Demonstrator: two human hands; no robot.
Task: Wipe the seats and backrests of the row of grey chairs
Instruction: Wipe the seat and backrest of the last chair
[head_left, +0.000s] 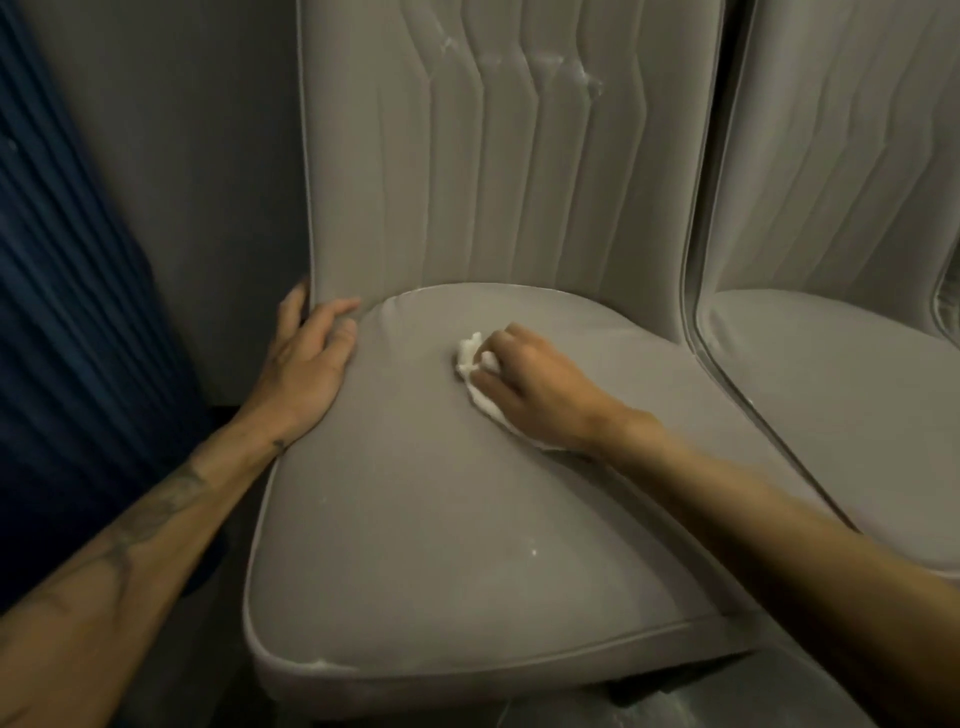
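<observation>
A grey upholstered chair fills the view, with a padded seat (441, 519) and a tall ribbed backrest (493, 166). My right hand (535, 384) grips a crumpled white cloth (475, 358) and presses it on the middle of the seat, near the back. My left hand (306, 358) rests flat on the seat's left rear edge, its fingers at the foot of the backrest. White scuff marks show high on the backrest and small white specks on the seat's front.
A second grey chair (841, 364) stands close on the right, its seat almost touching this one. A grey wall (182, 182) is behind on the left, and dark blue ribbed fabric (67, 312) hangs at the far left.
</observation>
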